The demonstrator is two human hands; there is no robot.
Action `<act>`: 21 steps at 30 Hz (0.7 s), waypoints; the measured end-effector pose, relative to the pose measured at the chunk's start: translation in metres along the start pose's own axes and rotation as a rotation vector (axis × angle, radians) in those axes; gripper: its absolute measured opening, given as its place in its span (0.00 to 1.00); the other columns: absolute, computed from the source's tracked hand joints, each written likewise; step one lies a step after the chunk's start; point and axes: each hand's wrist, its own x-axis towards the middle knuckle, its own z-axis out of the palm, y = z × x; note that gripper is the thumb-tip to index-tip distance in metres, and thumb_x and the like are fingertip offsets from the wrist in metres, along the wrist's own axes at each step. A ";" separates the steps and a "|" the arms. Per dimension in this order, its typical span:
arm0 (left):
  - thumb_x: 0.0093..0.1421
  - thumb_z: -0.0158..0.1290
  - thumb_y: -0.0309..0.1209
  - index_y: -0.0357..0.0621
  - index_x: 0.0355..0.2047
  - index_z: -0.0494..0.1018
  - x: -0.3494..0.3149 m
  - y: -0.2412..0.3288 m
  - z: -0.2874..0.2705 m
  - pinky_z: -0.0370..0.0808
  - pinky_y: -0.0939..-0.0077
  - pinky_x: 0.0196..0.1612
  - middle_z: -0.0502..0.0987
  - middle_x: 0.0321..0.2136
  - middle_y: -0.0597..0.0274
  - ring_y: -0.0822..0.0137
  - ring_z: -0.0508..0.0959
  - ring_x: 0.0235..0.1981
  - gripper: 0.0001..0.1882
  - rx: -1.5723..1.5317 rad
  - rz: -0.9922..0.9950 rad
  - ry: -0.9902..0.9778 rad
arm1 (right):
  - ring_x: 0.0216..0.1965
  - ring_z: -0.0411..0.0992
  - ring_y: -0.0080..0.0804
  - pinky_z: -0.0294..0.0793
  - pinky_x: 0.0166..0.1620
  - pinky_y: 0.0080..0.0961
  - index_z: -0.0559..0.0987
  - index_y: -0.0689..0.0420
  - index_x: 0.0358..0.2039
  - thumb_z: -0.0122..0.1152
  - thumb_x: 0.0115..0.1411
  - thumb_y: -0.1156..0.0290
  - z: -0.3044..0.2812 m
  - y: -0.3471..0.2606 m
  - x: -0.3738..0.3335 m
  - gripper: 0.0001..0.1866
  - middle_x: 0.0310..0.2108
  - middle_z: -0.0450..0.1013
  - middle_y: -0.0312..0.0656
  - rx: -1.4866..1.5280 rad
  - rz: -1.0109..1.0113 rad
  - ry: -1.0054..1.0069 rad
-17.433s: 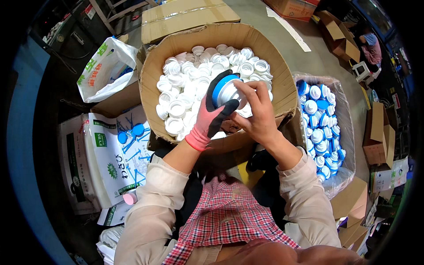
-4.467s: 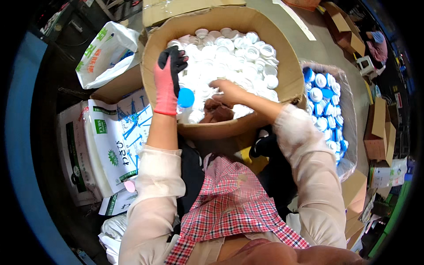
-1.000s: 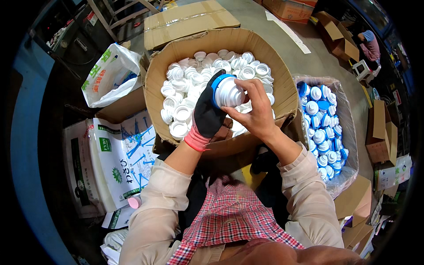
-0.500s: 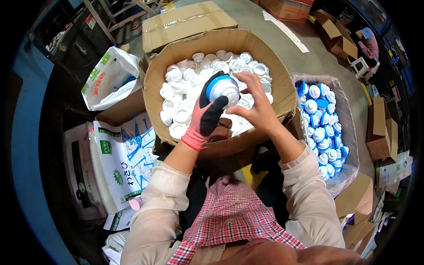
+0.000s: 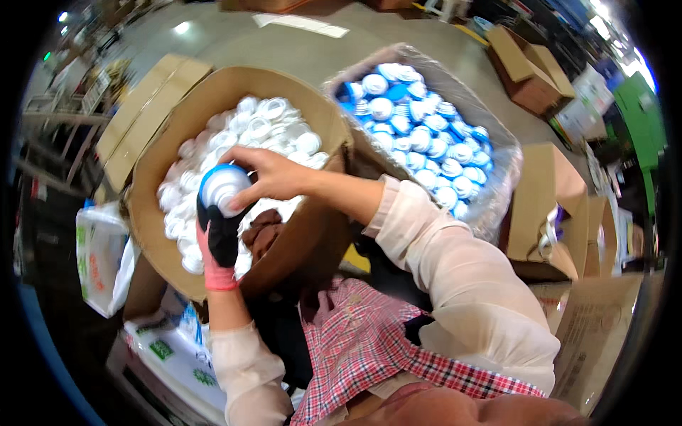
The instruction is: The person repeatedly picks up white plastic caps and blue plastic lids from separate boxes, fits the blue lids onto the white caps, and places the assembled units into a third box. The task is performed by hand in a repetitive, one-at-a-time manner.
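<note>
Over the large cardboard box of white caps, my left hand [image 5: 219, 240], in a pink and black glove, grips a blue and white stepped cap [image 5: 222, 189] from below. My bare right hand [image 5: 273, 177] curls over the same cap, thumb against its white top and fingers along the blue rim. Many loose white ring-shaped caps [image 5: 266, 131] fill the box beneath. Close to my wrists, a brown cloth-like piece [image 5: 263, 233] lies at the near side of the box.
To the right, a plastic-lined box [image 5: 508, 177] holds many blue and white caps [image 5: 426, 135]. Open cardboard cartons [image 5: 543, 202] stand farther right. On the left are a white bag [image 5: 103, 259], printed sacks [image 5: 174, 355] and a flat carton [image 5: 153, 106].
The view has swung to the right, so both boxes appear farther left. My right hand has closed in on the cap, which my left hand still holds.
</note>
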 end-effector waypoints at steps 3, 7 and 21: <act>0.64 0.46 0.56 0.38 0.63 0.56 0.003 0.019 0.041 0.74 0.60 0.52 0.62 0.59 0.51 0.54 0.69 0.56 0.38 0.012 -0.010 -0.052 | 0.48 0.71 0.32 0.70 0.51 0.30 0.69 0.57 0.54 0.75 0.45 0.61 -0.026 -0.008 -0.041 0.37 0.47 0.71 0.43 -0.189 -0.018 0.186; 0.68 0.42 0.41 0.41 0.62 0.57 0.013 0.001 0.028 0.74 0.60 0.52 0.62 0.60 0.52 0.54 0.70 0.57 0.26 0.085 -0.191 -0.082 | 0.48 0.70 0.35 0.71 0.51 0.33 0.70 0.55 0.54 0.77 0.43 0.61 -0.148 0.032 -0.148 0.38 0.46 0.72 0.42 -0.133 0.254 0.676; 0.67 0.45 0.45 0.38 0.56 0.65 0.036 -0.041 0.038 0.76 0.68 0.47 0.71 0.51 0.56 0.60 0.76 0.49 0.25 0.366 -0.383 -0.030 | 0.50 0.72 0.43 0.71 0.52 0.33 0.71 0.60 0.55 0.80 0.39 0.60 -0.386 0.253 -0.386 0.43 0.50 0.72 0.53 -0.670 0.963 1.278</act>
